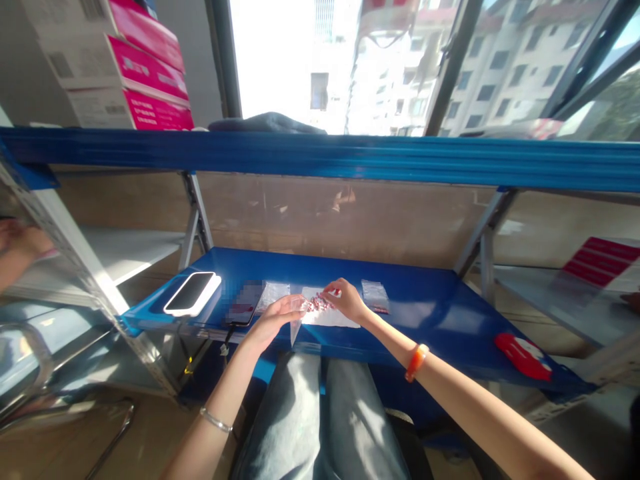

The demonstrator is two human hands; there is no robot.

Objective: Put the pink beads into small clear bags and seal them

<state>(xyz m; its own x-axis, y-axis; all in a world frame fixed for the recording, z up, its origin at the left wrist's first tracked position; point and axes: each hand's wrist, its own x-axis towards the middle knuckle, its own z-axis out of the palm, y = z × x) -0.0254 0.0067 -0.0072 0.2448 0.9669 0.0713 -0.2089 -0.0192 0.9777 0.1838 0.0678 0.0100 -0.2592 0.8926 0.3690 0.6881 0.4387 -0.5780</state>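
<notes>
On the blue shelf in front of me lies a white sheet (333,319) with a pile of small dark-red and white pieces (317,303), too small to name surely. My left hand (275,319) is at the sheet's left edge, fingers closed on a small clear plastic bag (296,331) that hangs below them. My right hand (349,300) is over the pile's right side, thumb and fingers pinched together. What sits between those fingertips is too small to make out. Another clear bag (274,293) lies behind my left hand. Right of the sheet is a clear bag with red pieces (376,298).
A white-framed device (193,294) and a partly blurred dark phone (243,313) lie to the left. A red item (524,357) sits near the right front edge. Metal posts flank the blue shelf (420,313). Pink-and-white boxes (155,83) stand above. Another person's hand (25,243) shows far left.
</notes>
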